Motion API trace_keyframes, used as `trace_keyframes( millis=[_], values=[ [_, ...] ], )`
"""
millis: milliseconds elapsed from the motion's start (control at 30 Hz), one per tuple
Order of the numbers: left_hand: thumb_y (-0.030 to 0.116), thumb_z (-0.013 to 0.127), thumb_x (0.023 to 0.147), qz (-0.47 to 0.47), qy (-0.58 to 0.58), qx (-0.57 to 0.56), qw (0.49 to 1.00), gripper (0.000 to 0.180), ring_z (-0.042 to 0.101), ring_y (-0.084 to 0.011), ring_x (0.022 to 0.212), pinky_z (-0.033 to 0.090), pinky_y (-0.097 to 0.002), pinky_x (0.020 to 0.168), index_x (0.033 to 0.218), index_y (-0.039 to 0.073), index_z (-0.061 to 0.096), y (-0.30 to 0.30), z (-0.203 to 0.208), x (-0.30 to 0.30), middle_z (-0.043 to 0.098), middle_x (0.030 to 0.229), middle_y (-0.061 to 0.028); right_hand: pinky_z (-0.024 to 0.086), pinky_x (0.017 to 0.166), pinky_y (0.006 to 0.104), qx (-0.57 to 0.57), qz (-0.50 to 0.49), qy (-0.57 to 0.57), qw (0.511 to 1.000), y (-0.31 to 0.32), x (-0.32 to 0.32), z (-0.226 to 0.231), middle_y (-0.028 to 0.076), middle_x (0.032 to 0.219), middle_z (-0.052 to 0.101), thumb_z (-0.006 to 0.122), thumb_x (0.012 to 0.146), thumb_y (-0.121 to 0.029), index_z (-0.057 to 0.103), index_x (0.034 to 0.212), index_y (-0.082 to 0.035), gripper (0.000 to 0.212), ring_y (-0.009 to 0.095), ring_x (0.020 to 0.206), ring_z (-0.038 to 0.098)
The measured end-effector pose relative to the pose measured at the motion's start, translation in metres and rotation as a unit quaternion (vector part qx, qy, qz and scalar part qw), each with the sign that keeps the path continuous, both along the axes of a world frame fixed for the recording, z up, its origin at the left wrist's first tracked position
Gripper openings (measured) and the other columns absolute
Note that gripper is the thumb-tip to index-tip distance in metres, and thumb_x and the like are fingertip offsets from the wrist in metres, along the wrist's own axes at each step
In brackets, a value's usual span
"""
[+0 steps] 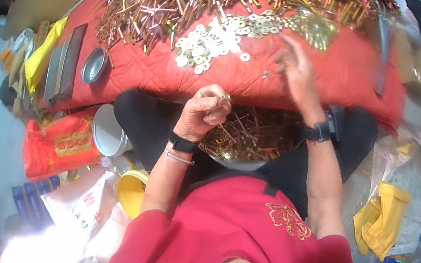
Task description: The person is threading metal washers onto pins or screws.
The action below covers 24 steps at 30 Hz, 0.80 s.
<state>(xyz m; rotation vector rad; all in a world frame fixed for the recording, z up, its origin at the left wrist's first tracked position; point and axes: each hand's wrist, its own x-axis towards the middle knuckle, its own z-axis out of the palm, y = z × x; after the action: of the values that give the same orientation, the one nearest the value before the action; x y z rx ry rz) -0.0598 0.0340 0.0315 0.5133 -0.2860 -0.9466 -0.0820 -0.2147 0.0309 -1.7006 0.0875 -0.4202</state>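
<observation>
My left hand [204,113] is closed in a pinch on a small gold-coloured metal piece [226,97], whose exact kind is hard to make out. Slightly blurred, my right hand [298,74] reaches over the red padded cloth [357,72] with fingers apart and nothing visible in them. Flat silvery washers [208,43] lie spread to its left. Just beyond its fingertips is a heap of shiny yellowish small parts [314,29]. One loose washer [245,57] and a tiny grey piece [264,74] lie between the hands.
A big pile of thin copper-coloured metal rods [159,2] covers the far side. More rods [254,133] fill a container between my legs. At left stand a metal bowl [93,65], a white bucket [107,129] and a red bag [62,146]. A yellow cloth [381,219] lies right.
</observation>
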Motion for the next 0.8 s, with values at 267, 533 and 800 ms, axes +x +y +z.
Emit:
trace_keyframes(
  millis=[267, 533, 800],
  values=[
    [0.017, 0.066, 0.083, -0.029, -0.031, -0.015, 0.999, 0.020, 0.034, -0.0066, 0.044, 0.022, -0.0217, 0.039, 0.086, -0.002, 0.060, -0.010, 0.014, 0.003, 0.052, 0.068, -0.0076, 0.048, 0.067, 0.0319, -0.148, -0.020, 0.003, 0.989, -0.004, -0.003, -0.022, 0.014, 0.086, 0.062, 0.061, 0.088, -0.013, 0.061, 0.101, 0.000, 0.018, 0.025, 0.074, 0.061],
    [0.025, 0.062, 0.088, 0.011, -0.077, 0.139, 0.987, 0.027, 0.053, -0.0130, 0.062, 0.040, -0.0235, 0.053, 0.096, -0.001, 0.063, -0.008, 0.018, -0.011, 0.062, 0.087, -0.0116, 0.048, 0.068, 0.0359, -0.203, -0.025, -0.034, 0.978, -0.006, -0.003, -0.023, 0.016, 0.087, 0.060, 0.063, 0.083, -0.008, 0.060, 0.096, 0.000, 0.015, 0.030, 0.076, 0.060],
    [0.030, 0.059, 0.089, 0.200, -0.428, 0.520, 0.712, 0.037, 0.062, -0.0124, 0.083, 0.047, -0.0248, 0.073, 0.104, -0.003, 0.067, -0.008, 0.035, 0.069, 0.068, 0.091, -0.0071, 0.048, 0.070, 0.0406, -0.278, -0.044, -0.050, 0.958, -0.007, 0.009, -0.026, 0.017, 0.087, 0.060, 0.061, 0.083, -0.013, 0.059, 0.091, -0.002, 0.014, 0.035, 0.080, 0.060]
  ],
)
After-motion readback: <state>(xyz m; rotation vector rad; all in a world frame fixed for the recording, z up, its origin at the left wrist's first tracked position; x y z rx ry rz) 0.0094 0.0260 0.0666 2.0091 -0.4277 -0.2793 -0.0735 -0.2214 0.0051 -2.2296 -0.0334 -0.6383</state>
